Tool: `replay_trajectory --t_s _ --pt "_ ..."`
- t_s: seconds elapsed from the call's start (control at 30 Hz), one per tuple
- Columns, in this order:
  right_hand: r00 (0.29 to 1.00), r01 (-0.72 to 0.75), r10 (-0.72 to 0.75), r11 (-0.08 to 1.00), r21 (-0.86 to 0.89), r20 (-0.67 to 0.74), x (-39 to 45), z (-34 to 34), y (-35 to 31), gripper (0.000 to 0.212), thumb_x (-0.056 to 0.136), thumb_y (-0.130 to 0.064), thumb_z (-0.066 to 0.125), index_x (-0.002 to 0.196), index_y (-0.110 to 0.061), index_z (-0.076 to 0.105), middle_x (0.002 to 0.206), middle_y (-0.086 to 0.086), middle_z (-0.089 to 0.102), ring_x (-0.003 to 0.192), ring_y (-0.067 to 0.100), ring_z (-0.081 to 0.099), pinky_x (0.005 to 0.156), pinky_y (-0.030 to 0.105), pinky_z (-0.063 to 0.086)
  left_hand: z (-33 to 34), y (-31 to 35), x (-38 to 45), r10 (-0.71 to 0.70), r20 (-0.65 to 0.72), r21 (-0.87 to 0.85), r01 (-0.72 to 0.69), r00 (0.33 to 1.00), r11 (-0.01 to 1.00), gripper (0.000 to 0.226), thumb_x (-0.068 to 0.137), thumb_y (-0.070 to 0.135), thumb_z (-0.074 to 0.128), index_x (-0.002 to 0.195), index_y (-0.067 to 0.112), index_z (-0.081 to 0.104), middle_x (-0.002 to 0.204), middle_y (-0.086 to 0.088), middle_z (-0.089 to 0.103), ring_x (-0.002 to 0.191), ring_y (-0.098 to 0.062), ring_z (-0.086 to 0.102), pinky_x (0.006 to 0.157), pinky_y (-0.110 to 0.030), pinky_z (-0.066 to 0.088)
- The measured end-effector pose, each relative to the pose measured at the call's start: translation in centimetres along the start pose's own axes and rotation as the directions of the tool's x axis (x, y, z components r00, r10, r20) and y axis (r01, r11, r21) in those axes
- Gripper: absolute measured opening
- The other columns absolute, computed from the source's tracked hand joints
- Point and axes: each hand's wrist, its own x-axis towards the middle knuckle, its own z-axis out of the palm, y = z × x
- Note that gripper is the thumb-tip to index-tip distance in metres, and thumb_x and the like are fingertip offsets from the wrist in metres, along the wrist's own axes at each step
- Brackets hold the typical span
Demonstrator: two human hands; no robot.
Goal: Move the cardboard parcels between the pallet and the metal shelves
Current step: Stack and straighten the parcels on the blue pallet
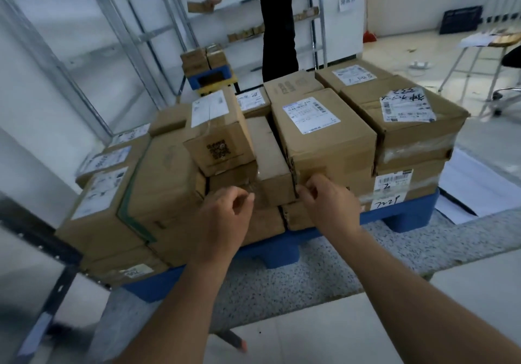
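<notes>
While both of my arms reach forward from the near edge of the view, I judge the step in hand to be picking a parcel off the blue pallet (270, 251), which stands in front of me loaded with cardboard parcels. My left hand (222, 217) hangs with fingers loosely curled, holding nothing, just short of the near face of a narrow middle parcel (270, 163). My right hand (327, 203) has its curled fingertips at the near left corner of a larger labelled parcel (324, 135) — I cannot tell whether it truly pinches the cardboard or only touches it.

Next, I think, both hands need a firm hold on opposite sides of one parcel, then a lift clear of its neighbours, which sit tight against it.

On the pallet the parcels lie stacked in about two layers, many with white shipping labels; a small parcel with a printed square code (220, 138) sits on top, left of the middle. Metal shelves (112, 53) stand far left — another person at the far shelving (282, 19) holds a small box.
</notes>
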Motion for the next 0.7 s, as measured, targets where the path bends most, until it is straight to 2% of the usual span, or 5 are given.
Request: replay_trajectory --t_s 0.1,0.2,0.33,0.47,0.7 --pt "0.996 0.063 -0.053 0.989 0.136 -0.073 1.8 -1.6 -3.0 0.027 0.092 -0.042 0.052 0.073 -0.023 0.046 0.067 -0.011 0.047 0.056 0.011 0.047 0.051 0.027 0.034 -3.0 0.2 1.8 -0.034 -0.235 -0.057 0.021 0.971 0.998 0.025 0.091 0.038 0.050 0.101 0.018 0.060 0.084 0.006 0.057 0.080 -0.013 0.056 0.067 -0.031 0.049" --pt "0.994 0.108 -0.095 0.946 0.305 -0.058 4.2 -2.6 -6.4 0.016 0.093 -0.038 0.050 0.082 -0.027 0.050 0.080 -0.011 0.052 0.064 0.000 0.044 0.055 0.020 0.031 -5.3 0.1 4.4 -0.219 -0.347 -0.132 0.184 0.912 0.974 0.047 0.091 0.042 0.050 0.129 0.013 0.047 0.119 -0.005 0.055 0.109 -0.018 0.051 0.086 -0.035 0.045" --pt "0.976 0.131 -0.190 0.907 0.400 0.111 6.7 -2.6 -10.2 0.038 0.097 -0.036 0.044 0.127 -0.014 0.051 0.120 0.002 0.055 0.098 0.012 0.053 0.078 0.025 0.039 -6.3 -0.4 7.6 -0.488 -0.071 -0.221 0.463 0.870 0.858 0.066 0.095 0.050 0.038 0.149 0.018 0.019 0.154 -0.007 0.026 0.139 -0.025 0.028 0.110 -0.047 0.028" --pt "0.944 0.149 -0.246 0.912 0.383 0.220 7.9 -2.3 -12.0 0.036 0.100 -0.034 0.037 0.125 -0.012 0.047 0.113 0.008 0.060 0.098 0.023 0.056 0.077 0.037 0.046 -5.6 -0.9 9.3 -0.557 0.110 -0.282 0.563 0.823 0.777 0.055 0.098 0.049 0.030 0.146 0.021 0.030 0.150 -0.006 0.034 0.134 -0.027 0.035 0.109 -0.048 0.029" --pt "0.952 0.130 -0.224 0.912 0.388 0.208 8.5 -2.8 -11.0 0.036 0.101 -0.031 0.036 0.130 -0.011 0.042 0.095 0.003 0.057 0.078 0.017 0.053 0.061 0.032 0.040 -4.1 -0.4 10.6 -0.579 0.052 -0.373 0.554 0.814 0.745 0.043 0.098 0.033 0.038 0.139 0.022 0.042 0.139 -0.006 0.046 0.124 -0.025 0.044 0.105 -0.043 0.036"
